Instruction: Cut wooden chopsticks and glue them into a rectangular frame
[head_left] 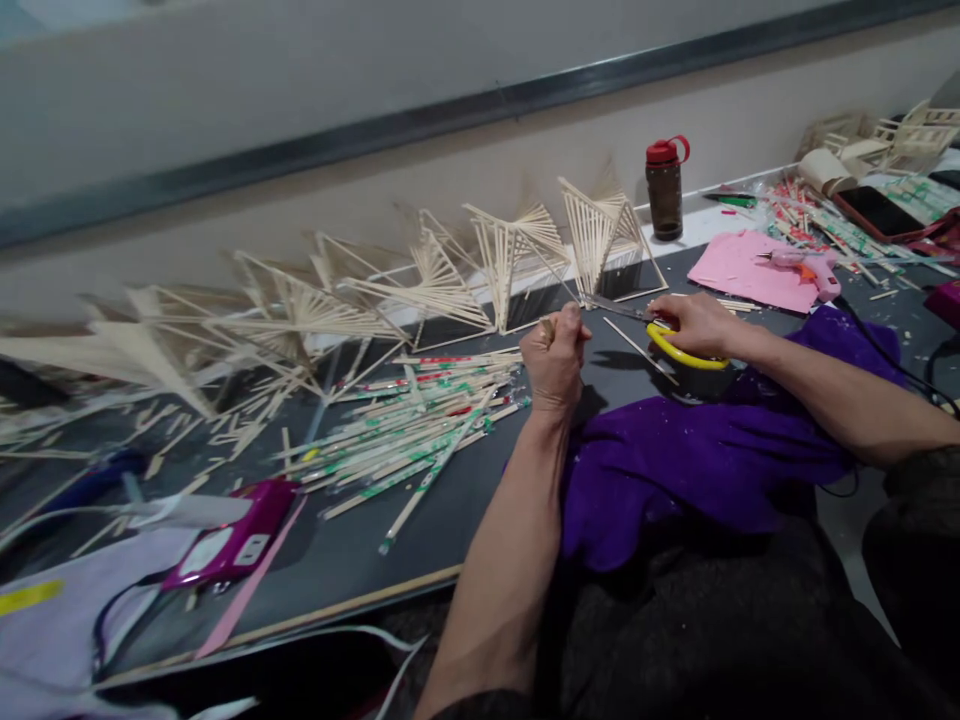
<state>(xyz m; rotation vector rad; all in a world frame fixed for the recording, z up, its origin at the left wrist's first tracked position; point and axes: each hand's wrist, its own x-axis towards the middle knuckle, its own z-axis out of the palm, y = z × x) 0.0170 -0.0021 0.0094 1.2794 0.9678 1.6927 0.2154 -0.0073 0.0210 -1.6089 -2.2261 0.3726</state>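
Note:
My left hand (555,358) is closed in a fist around a thin wooden stick (556,272), which slants up and away from it. Yellow-handled scissors (686,352) are in my right hand (696,324), their blades pointing left towards the stick near my left fist. Whether the blades touch the stick, I cannot tell. A loose wooden stick (639,350) lies on the dark table (427,535) between my hands. Behind them stand several twisted structures (517,250) built from thin sticks. Left of my fist lies a pile of wrapped chopsticks (420,430).
A purple cloth (675,470) lies at the table's front edge. To the right, a pink glue gun (802,268) rests on a pink sheet (724,268). A red-lidded bottle (665,195) stands by the wall. Power strip (232,535) and cords lie at the left.

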